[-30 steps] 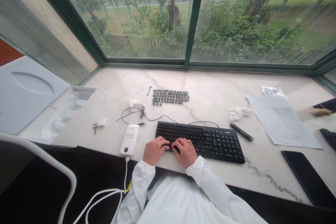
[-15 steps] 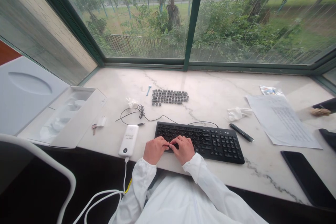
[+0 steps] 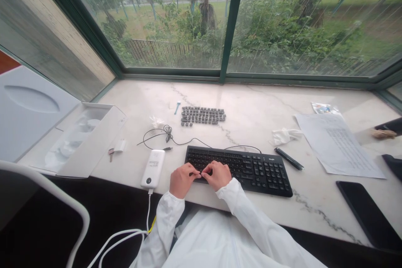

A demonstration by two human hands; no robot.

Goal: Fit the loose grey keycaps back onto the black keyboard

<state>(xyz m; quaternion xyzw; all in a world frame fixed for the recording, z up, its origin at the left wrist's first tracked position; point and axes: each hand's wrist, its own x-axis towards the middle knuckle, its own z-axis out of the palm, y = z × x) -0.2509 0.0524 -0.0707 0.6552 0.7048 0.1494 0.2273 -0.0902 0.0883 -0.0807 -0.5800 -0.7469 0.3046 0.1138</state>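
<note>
A black keyboard (image 3: 264,176) lies near the front edge of the marble ledge. Over its front left part, my left hand (image 3: 183,179) is closed, thumb and index finger pinched together. My right hand (image 3: 217,175) pinches close beside it, the two sets of fingertips almost meeting above the lower keys. Something small and dark may be between the fingertips, too small to name. Beyond the keyboard, loose dark keycaps (image 3: 203,115) lie in rows, with a small blue tool (image 3: 177,107) to their left.
To the left are a white power bank (image 3: 153,168) with a cable, a key (image 3: 111,154) and an open white box (image 3: 91,150). On the right lie a black pen (image 3: 289,158), crumpled white tissue (image 3: 285,136), a printed sheet (image 3: 339,146) and a phone (image 3: 370,213).
Both hands have shifted very slightly left along the keyboard's front edge, still pinched. The keyboard and the keycap rows look unchanged.
</note>
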